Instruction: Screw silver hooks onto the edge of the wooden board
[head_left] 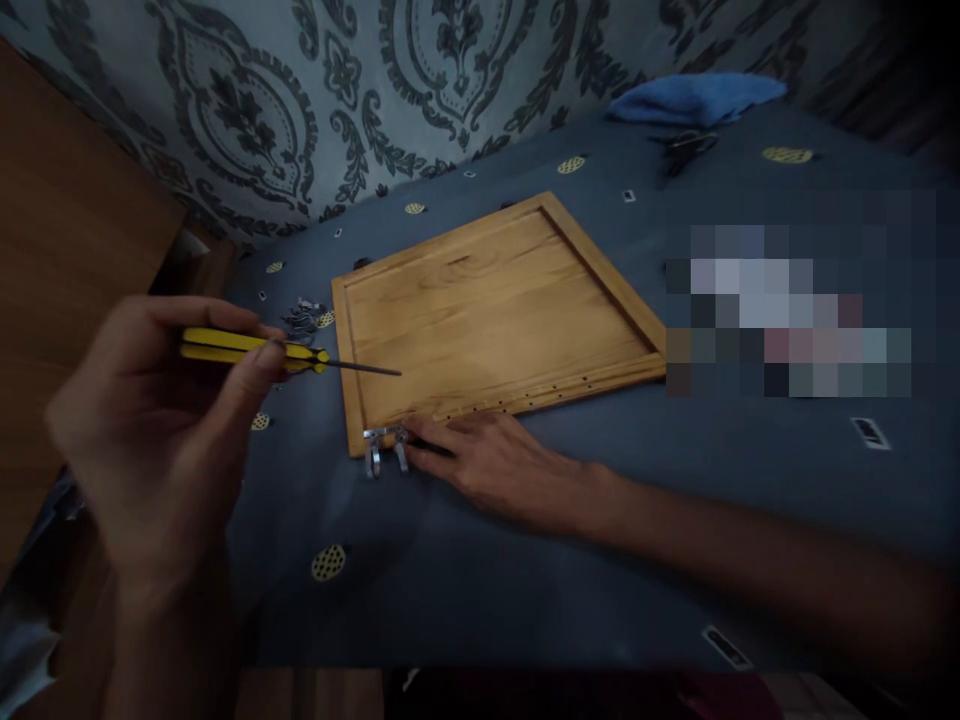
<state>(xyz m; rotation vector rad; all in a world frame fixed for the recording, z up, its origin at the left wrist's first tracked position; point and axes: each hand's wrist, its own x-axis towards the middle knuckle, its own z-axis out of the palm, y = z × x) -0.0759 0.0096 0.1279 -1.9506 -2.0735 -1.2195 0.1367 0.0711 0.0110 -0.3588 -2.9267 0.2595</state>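
A wooden panel (487,310) with a raised frame lies flat on a dark blue patterned cloth (525,560). Small holes run along its near edge. My left hand (150,420) is raised at the left, closed round a yellow-handled screwdriver (255,350) whose thin shaft points right over the panel's left edge. My right hand (502,465) rests on the cloth at the panel's near left corner, fingers pressed against a small metal double hook (384,447) that sits at that corner.
A pile of small metal parts (301,318) lies left of the panel. A blue cloth (694,97) and a dark tool (686,148) lie at the far right. Patterned wallpaper rises behind; a wooden surface (67,230) stands at the left.
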